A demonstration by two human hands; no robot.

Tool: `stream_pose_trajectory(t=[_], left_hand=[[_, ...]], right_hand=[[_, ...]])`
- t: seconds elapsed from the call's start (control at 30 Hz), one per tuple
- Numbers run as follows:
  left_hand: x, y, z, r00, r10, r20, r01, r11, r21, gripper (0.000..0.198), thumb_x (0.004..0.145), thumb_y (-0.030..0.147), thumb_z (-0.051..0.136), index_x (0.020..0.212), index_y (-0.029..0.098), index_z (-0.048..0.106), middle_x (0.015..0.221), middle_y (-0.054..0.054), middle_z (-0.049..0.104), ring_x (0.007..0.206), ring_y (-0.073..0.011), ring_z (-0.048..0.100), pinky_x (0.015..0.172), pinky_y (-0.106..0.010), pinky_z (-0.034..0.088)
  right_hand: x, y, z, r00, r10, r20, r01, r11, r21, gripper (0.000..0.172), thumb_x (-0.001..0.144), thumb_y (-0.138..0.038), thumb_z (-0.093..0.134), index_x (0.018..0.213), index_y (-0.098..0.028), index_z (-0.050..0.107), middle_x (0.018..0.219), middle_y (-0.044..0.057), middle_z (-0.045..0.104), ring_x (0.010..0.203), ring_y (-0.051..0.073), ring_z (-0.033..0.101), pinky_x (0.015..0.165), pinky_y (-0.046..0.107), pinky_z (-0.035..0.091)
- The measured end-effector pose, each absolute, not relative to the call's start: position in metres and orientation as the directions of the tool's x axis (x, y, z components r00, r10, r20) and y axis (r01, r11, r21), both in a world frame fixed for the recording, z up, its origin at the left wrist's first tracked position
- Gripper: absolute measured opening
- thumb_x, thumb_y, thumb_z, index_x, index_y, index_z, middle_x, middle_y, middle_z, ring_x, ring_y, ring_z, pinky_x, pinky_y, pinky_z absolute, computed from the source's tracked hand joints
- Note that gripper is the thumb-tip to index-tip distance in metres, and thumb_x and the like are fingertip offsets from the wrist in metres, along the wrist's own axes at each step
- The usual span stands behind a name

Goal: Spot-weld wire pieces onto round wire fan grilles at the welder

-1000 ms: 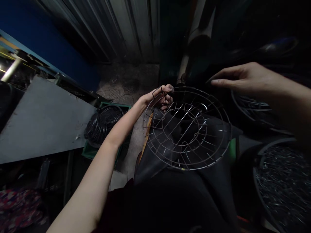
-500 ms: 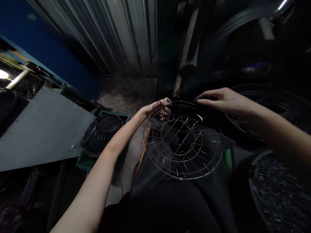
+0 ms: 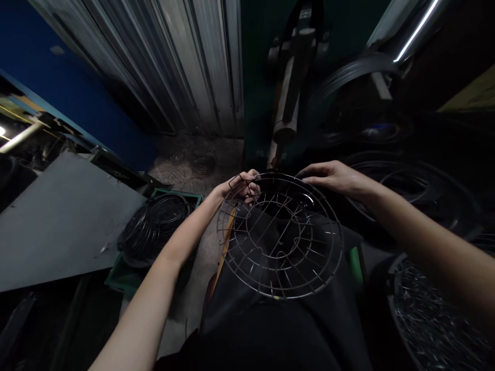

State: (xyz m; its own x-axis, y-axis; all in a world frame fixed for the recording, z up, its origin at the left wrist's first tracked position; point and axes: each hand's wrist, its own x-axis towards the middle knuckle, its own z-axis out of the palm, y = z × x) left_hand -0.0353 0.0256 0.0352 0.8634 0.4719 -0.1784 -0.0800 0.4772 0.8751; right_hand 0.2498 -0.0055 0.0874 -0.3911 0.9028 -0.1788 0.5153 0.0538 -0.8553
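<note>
The left hand (image 3: 244,188) and the right hand (image 3: 335,176) are bare, as are both forearms (image 3: 164,270). The lap is covered by dark grey cloth (image 3: 235,314), draped in folds; toward the waist, near-black clothing (image 3: 247,355) is worn, its detail obscured by shadow.

A blue panel (image 3: 81,77) slants across the upper left beside a corrugated metal sheet (image 3: 185,56), whose lower edge meets the dark, stained floor (image 3: 224,159). Below the panel, a flat grey board (image 3: 62,216) lies near a green crate (image 3: 121,278) piled with black wire rings (image 3: 149,226). At upper right, a blurred wire coil (image 3: 356,69) hangs near a bright strip (image 3: 417,31).
</note>
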Motion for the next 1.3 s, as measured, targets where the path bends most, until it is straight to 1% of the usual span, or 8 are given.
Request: stream_pose_trajectory(t=[0.1, 0.2, 0.57, 0.73, 0.9, 1.1, 1.2, 1.3], left_hand=[[-0.04, 0.026, 0.035, 0.858, 0.482, -0.179, -0.088, 0.481, 0.872, 0.029, 0.071, 0.038, 0.048, 0.09, 0.023, 0.031, 0.072, 0.002, 0.063, 0.043, -0.0149, 0.054, 0.051, -0.032, 0.047], [-0.046, 0.025, 0.036, 0.847, 0.499, -0.183, -0.101, 0.489, 0.867, 0.03, 0.071, 0.039, 0.048, 0.092, 0.023, 0.033, 0.076, 0.0, 0.065, 0.043, -0.0142, 0.054, 0.052, -0.033, 0.048], [-0.06, 0.033, 0.024, 0.83, 0.517, -0.21, -0.115, 0.527, 0.842, 0.028, 0.072, 0.039, 0.047, 0.091, 0.023, 0.035, 0.072, -0.001, 0.064, 0.044, -0.0161, 0.055, 0.052, -0.034, 0.048], [-0.067, 0.04, 0.02, 0.821, 0.509, -0.259, -0.113, 0.59, 0.8, 0.028, 0.073, 0.039, 0.047, 0.093, 0.023, 0.038, 0.073, -0.002, 0.066, 0.044, -0.0161, 0.054, 0.052, -0.035, 0.05], [-0.07, 0.047, 0.023, 0.823, 0.501, -0.268, -0.113, 0.607, 0.787, 0.031, 0.072, 0.042, 0.047, 0.094, 0.021, 0.042, 0.073, -0.004, 0.067, 0.044, -0.017, 0.054, 0.051, -0.036, 0.05], [-0.07, 0.048, 0.023, 0.849, 0.445, -0.283, -0.071, 0.628, 0.775, 0.029, 0.074, 0.043, 0.047, 0.092, 0.02, 0.044, 0.068, -0.002, 0.064, 0.045, -0.0164, 0.053, 0.053, -0.037, 0.05], [-0.062, 0.045, 0.024, 0.873, 0.412, -0.26, -0.058, 0.616, 0.785, 0.028, 0.074, 0.041, 0.048, 0.093, 0.021, 0.041, 0.069, -0.001, 0.062, 0.045, -0.0156, 0.053, 0.053, -0.036, 0.05], [-0.047, 0.04, 0.023, 0.884, 0.372, -0.283, 0.003, 0.601, 0.799, 0.025, 0.074, 0.035, 0.05, 0.092, 0.024, 0.037, 0.068, 0.003, 0.058, 0.044, -0.0137, 0.052, 0.051, -0.033, 0.05]], right_hand=[[0.244, 0.0, 0.079, -0.389, 0.903, -0.184, 0.446, 0.009, -0.895, 0.052, 0.063, -0.06, 0.07, 0.098, -0.021, 0.07, 0.095, 0.004, 0.07, 0.091, 0.024, 0.064, 0.084, 0.039, 0.051], [0.237, 0.004, 0.076, -0.376, 0.905, -0.198, 0.422, -0.024, -0.906, 0.052, 0.061, -0.059, 0.072, 0.096, -0.02, 0.071, 0.091, 0.004, 0.07, 0.087, 0.024, 0.064, 0.081, 0.038, 0.053], [0.227, 0.016, 0.068, -0.348, 0.918, -0.19, 0.414, -0.032, -0.91, 0.044, 0.064, -0.055, 0.071, 0.089, -0.019, 0.069, 0.083, 0.003, 0.069, 0.078, 0.021, 0.064, 0.076, 0.035, 0.052], [0.231, 0.021, 0.067, -0.313, 0.94, -0.133, 0.433, 0.017, -0.901, 0.045, 0.064, -0.057, 0.07, 0.087, -0.019, 0.069, 0.084, 0.003, 0.069, 0.08, 0.021, 0.063, 0.078, 0.035, 0.05], [0.231, 0.021, 0.074, -0.301, 0.944, -0.135, 0.441, 0.013, -0.897, 0.049, 0.061, -0.062, 0.069, 0.085, -0.02, 0.068, 0.084, 0.002, 0.068, 0.079, 0.02, 0.062, 0.078, 0.035, 0.05], [0.234, 0.013, 0.082, -0.249, 0.952, -0.18, 0.486, -0.038, -0.873, 0.055, 0.061, -0.068, 0.067, 0.087, -0.02, 0.068, 0.082, 0.003, 0.068, 0.076, 0.02, 0.061, 0.073, 0.035, 0.05], [0.239, 0.01, 0.083, -0.265, 0.943, -0.203, 0.484, -0.052, -0.874, 0.057, 0.062, -0.069, 0.066, 0.09, -0.02, 0.068, 0.082, 0.004, 0.068, 0.077, 0.02, 0.061, 0.075, 0.036, 0.05], [0.242, 0.006, 0.086, -0.295, 0.927, -0.229, 0.489, -0.059, -0.87, 0.057, 0.062, -0.069, 0.066, 0.09, -0.019, 0.068, 0.085, 0.005, 0.069, 0.081, 0.021, 0.062, 0.079, 0.037, 0.05]])
